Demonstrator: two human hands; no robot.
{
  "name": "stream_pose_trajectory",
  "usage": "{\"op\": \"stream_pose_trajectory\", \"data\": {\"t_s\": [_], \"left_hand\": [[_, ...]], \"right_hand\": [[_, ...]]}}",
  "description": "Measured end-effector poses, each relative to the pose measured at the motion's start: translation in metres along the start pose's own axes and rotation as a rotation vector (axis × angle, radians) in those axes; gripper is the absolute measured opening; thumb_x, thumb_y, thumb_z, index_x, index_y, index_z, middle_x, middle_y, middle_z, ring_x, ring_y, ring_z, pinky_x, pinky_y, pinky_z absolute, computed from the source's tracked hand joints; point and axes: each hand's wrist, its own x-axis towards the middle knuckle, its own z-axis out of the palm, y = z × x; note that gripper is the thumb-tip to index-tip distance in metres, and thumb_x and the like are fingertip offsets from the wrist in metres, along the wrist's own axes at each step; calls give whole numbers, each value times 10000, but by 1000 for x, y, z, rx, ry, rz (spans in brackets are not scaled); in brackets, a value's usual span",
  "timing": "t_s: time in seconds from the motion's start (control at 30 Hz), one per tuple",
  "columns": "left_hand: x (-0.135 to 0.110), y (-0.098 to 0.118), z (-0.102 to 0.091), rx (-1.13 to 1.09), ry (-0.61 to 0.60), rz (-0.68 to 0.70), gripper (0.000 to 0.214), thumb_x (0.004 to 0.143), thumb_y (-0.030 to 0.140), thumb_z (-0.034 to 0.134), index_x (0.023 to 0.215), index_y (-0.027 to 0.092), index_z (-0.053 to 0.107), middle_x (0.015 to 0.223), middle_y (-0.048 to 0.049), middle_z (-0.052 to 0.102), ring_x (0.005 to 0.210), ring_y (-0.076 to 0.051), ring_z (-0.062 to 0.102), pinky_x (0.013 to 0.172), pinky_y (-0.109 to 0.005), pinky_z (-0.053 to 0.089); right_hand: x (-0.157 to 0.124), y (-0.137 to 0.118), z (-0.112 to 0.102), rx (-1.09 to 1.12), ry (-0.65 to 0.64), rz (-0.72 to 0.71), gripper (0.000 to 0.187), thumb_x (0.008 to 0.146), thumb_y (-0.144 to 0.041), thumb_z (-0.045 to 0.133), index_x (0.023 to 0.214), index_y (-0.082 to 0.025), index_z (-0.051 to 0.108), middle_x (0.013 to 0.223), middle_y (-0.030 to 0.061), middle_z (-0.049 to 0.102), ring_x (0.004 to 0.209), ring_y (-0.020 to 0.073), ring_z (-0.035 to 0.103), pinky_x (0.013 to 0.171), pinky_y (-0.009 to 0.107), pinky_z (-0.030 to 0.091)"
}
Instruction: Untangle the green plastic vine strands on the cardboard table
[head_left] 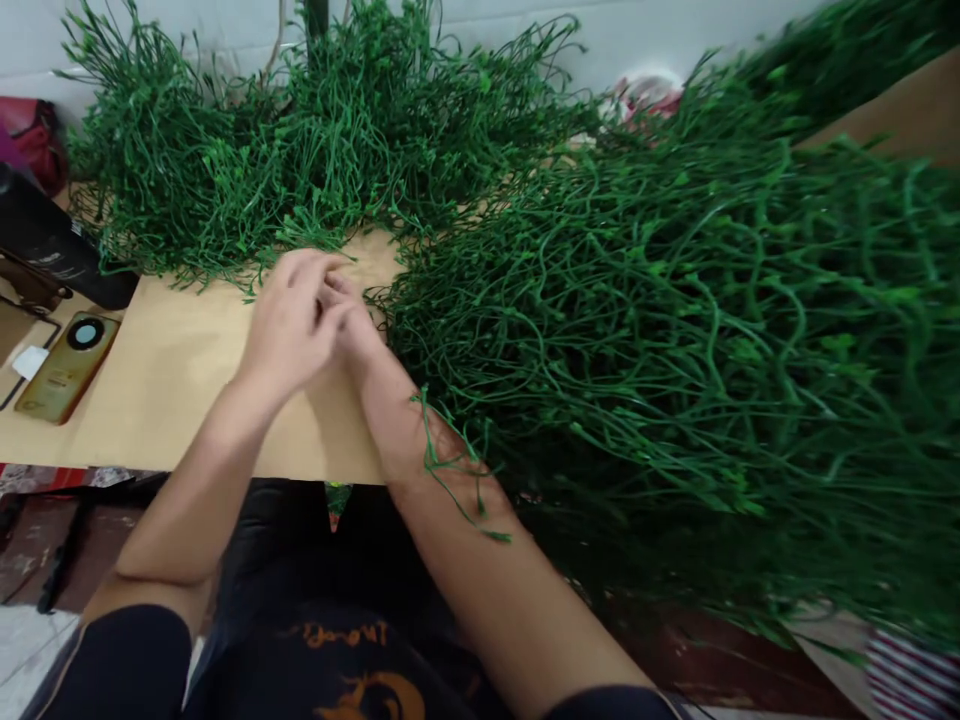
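Note:
My left hand (289, 320) and my right hand (352, 318) meet over the brown tabletop (187, 340), their fingers curled together. Whatever they pinch, if anything, is hidden between the fingers. Just beyond the fingertips lies a heap of thin green plastic plant stems (300, 170) with small leafy tips. A much larger pile of the same green stems (637, 330) spreads to the right, close against my right hand and forearm. One loose green sprig (450, 465) rests across my right forearm.
A yellow-gold phone (71, 360) lies on the left, near a black bottle-like cylinder (60, 240). Behind it is a red bag (36, 140). A red and white bundle (645, 95) sits at the back by the white wall (645, 35). Striped cloth (911, 675) shows lower right.

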Motion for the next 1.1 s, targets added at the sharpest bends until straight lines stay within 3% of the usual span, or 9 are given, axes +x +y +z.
{"op": "stream_pose_trajectory", "data": {"t_s": [0.1, 0.17, 0.3, 0.43, 0.63, 0.9, 1.0, 1.1], "left_hand": [[-7, -43, -3, 102, -109, -199, 374, 860, 294, 490, 1197, 141, 548, 1206, -124, 589, 1123, -248, 544, 1001, -412, 424], [-12, -54, -2, 99, -157, -277, 387, 882, 309, 432, 1210, 136, 544, 1125, -117, 631, 1006, -231, 588, 914, -378, 458], [-16, -50, 0, 133, -159, -318, 313, 901, 306, 350, 962, 157, 618, 883, -87, 656, 817, -215, 592, 767, -321, 437], [-21, -45, -1, 104, -242, -307, 225, 868, 271, 372, 796, 194, 571, 734, -38, 603, 665, -179, 529, 644, -278, 367], [-40, -39, 1, -48, -206, -341, 215, 863, 281, 356, 713, 197, 485, 641, -2, 511, 590, -142, 451, 604, -261, 328], [-48, -38, 10, -205, -118, -448, 210, 865, 314, 369, 705, 201, 448, 578, 27, 399, 538, -120, 375, 548, -251, 303], [-43, -37, 12, -322, -146, -472, 209, 859, 316, 379, 704, 197, 452, 592, 22, 415, 550, -114, 394, 550, -238, 334], [-37, -38, 13, -430, -248, -503, 201, 837, 320, 402, 698, 190, 469, 564, 29, 399, 518, -105, 369, 528, -229, 335]], "right_hand": [[2, -4, 4, 174, 59, 156, 342, 882, -318, 517, 605, -208, 349, 443, -110, 316, 420, 44, 314, 421, 147, 314], [2, -5, 5, 270, 87, 248, 343, 847, -359, 576, 616, -196, 382, 454, -96, 328, 422, 47, 312, 442, 168, 304], [0, -5, 4, 314, 67, 262, 355, 824, -398, 609, 634, -190, 393, 480, -93, 349, 433, 34, 300, 464, 166, 310], [-3, -8, 4, 247, 41, 271, 345, 863, -331, 573, 610, -183, 392, 452, -91, 354, 409, 30, 300, 427, 163, 267], [-8, -13, 8, 194, -18, 294, 358, 887, -222, 533, 557, -168, 406, 404, -92, 338, 367, 20, 276, 394, 170, 220], [-4, -10, 10, 208, 42, 330, 356, 892, -226, 518, 558, -176, 404, 402, -90, 328, 355, 25, 268, 378, 177, 213], [-2, -10, 8, 259, 57, 293, 351, 899, -252, 510, 575, -180, 397, 412, -95, 308, 359, 20, 255, 383, 170, 208], [-2, -10, 6, 252, 53, 245, 344, 888, -280, 528, 581, -176, 413, 424, -93, 321, 376, 15, 270, 392, 161, 219]]}}
